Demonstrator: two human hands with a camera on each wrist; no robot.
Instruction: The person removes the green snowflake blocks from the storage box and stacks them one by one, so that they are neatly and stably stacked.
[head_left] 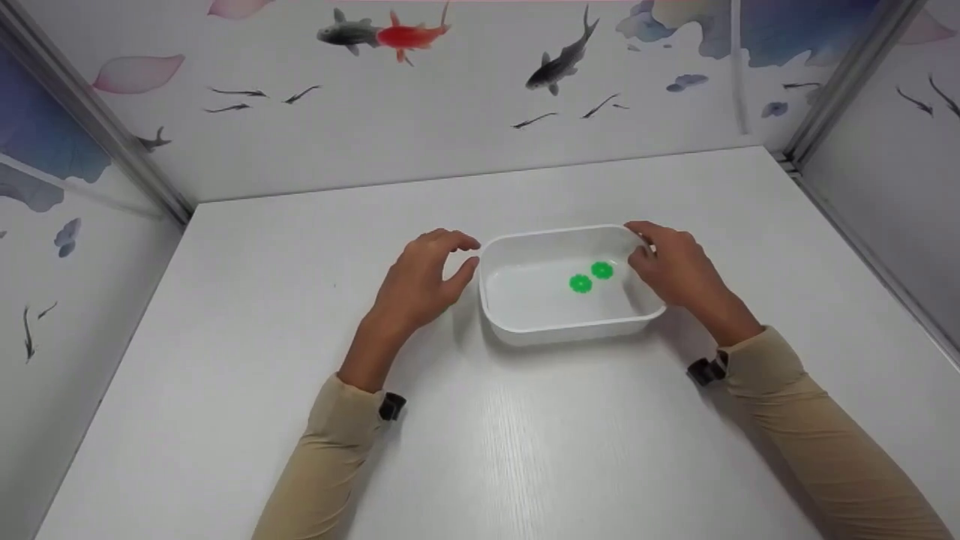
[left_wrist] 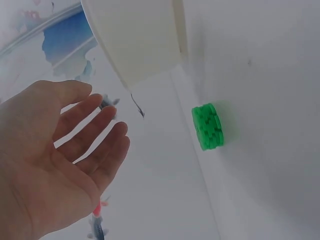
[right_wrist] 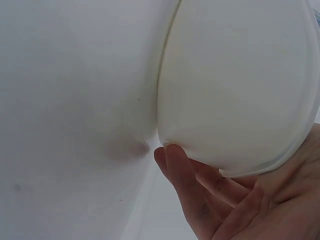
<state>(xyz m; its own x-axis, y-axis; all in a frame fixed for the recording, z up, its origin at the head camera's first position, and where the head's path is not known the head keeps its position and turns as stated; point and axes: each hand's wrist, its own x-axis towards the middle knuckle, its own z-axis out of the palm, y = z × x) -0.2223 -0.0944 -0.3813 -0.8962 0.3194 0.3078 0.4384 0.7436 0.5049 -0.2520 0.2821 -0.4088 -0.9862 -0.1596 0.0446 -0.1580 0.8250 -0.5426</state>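
Observation:
A white rectangular plastic tub (head_left: 525, 328) stands in front of me on the table. Two green notched discs (head_left: 580, 283) lie on its floor, right of the middle. At its right end my right hand (head_left: 679, 266) grips the rim, and in the right wrist view the fingers (right_wrist: 182, 172) bend against the outer wall. My left hand (head_left: 420, 281) is by the left end, fingers loosely bent, with nothing in its grasp. The left wrist view shows a green notched stack (left_wrist: 208, 127) on the table outside the tub; in the head view it is hidden.
White table surface (head_left: 262, 322) extends around the tub. A white back panel (head_left: 450, 112) printed with fish borders the far edge, and side panels (head_left: 885, 112) on metal posts stand at left and right.

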